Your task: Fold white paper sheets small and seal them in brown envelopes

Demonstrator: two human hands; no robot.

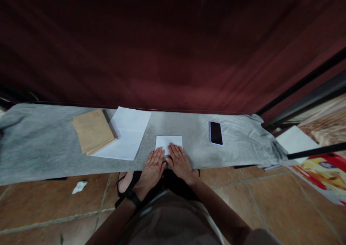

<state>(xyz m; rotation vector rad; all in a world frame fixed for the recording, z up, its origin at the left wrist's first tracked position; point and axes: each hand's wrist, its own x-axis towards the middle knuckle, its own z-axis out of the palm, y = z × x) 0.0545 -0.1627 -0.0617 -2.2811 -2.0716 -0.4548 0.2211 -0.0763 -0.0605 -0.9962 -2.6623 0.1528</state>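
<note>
A small folded white paper (169, 142) lies on the grey cloth (40, 144) that covers a low surface in front of me. My left hand (152, 165) lies flat with its fingers stretched out, the fingertips on the paper's near left edge. My right hand (180, 160) is flat beside it, fingers together and extended, pressing the paper's near right part. Neither hand holds anything.
To the left lie a stack of white sheets (127, 133) and, partly over them, a pile of brown envelopes (92, 129). A black phone (216, 132) rests to the right. A crumpled scrap (79, 187) lies on the tiled floor. Dark red curtain behind.
</note>
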